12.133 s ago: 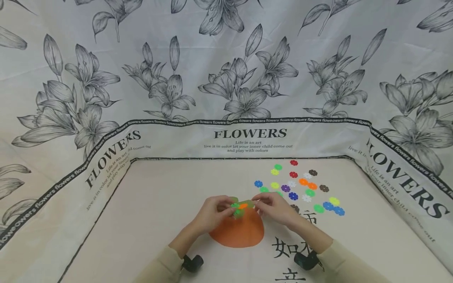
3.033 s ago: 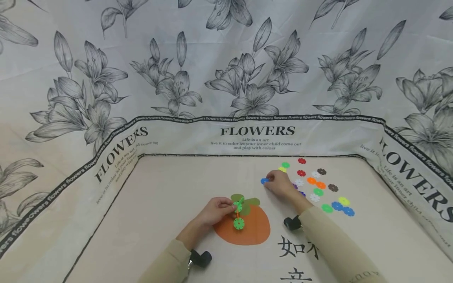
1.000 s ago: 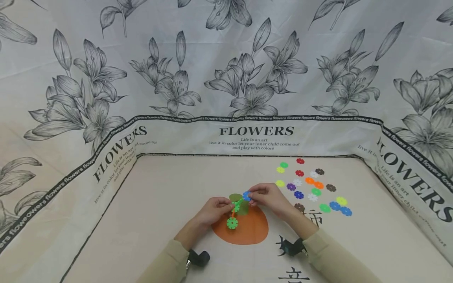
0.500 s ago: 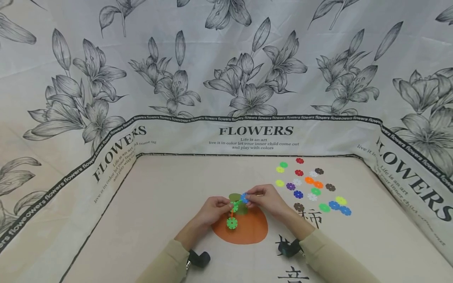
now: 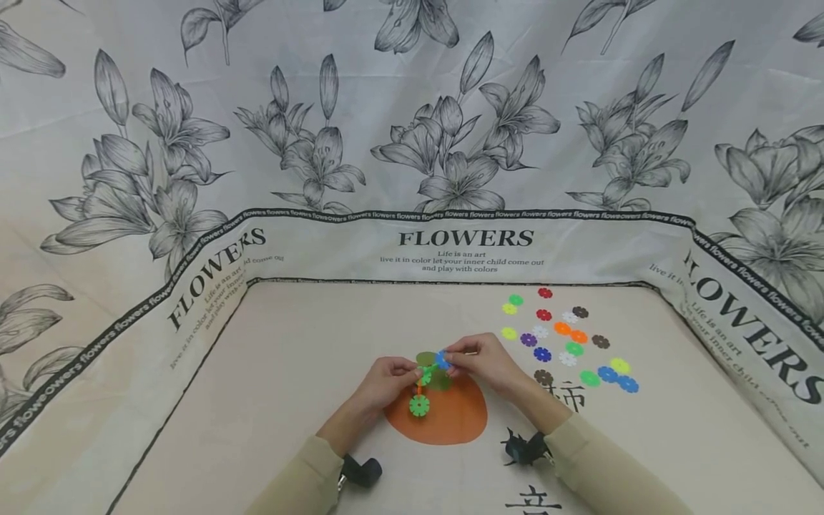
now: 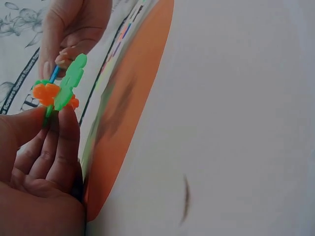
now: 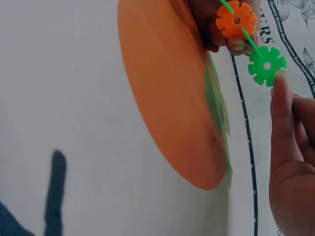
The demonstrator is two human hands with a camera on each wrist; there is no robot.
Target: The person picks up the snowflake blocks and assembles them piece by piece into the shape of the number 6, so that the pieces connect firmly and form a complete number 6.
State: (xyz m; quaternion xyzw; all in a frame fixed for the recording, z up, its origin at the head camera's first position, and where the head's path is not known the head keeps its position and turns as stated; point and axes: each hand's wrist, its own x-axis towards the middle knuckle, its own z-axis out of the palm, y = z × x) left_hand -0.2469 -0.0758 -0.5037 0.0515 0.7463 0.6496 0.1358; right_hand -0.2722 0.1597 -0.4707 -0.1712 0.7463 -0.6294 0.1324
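Note:
In the head view my left hand (image 5: 385, 380) pinches a linked chain of notched snowflake discs above the cloth. A green disc (image 5: 419, 406) hangs at its lower end. The left wrist view shows an orange disc (image 6: 47, 93) slotted between green ones, with another green disc (image 6: 72, 81) standing nearest the camera. My right hand (image 5: 486, 361) pinches a blue snowflake disc (image 5: 441, 360) against the chain's upper green disc (image 7: 267, 66). Whether the blue one is slotted in cannot be told. Fingers hide most of it in the right wrist view.
Several loose snowflake discs lie to the right, among them a purple disc (image 5: 528, 340), a red disc (image 5: 543, 315) and a touching blue pair (image 5: 618, 379). A printed orange persimmon (image 5: 444, 422) lies under the hands. A flower-printed cloth wall (image 5: 460, 250) rises behind.
Three seconds ago my right hand was at the blue disc on the table; it has since brought it to the chain. Over the last second both hands stay nearly still, the blue disc shifting slightly left.

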